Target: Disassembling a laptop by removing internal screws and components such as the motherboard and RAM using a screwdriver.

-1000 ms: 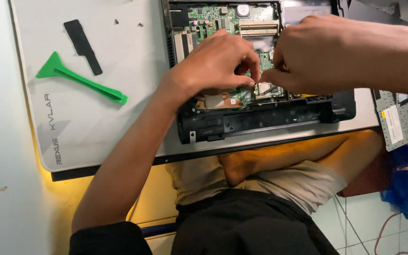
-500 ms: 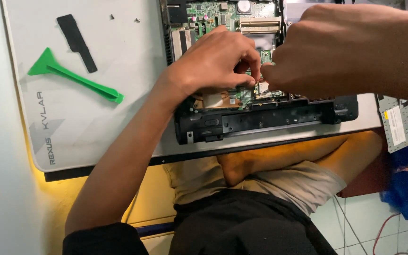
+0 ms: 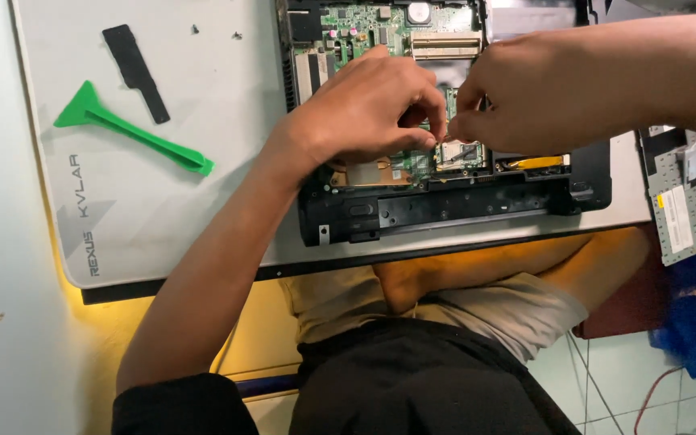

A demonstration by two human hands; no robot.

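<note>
Head view: both the left hand [image 3: 372, 109] and right hand [image 3: 525, 101] pinch narrowly over the opened laptop's circuit board [image 3: 380, 32].

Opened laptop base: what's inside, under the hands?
Inside the laptop base: green circuit board, small card. Left hand and right hand pinch above the card, covering the board's middle.

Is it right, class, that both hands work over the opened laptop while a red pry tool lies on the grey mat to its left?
Not quite: the pry tool is green, not red, as the head view shows. Both hands, left hand and right hand, do work over the opened laptop, with the tool on the grey mat.
</note>
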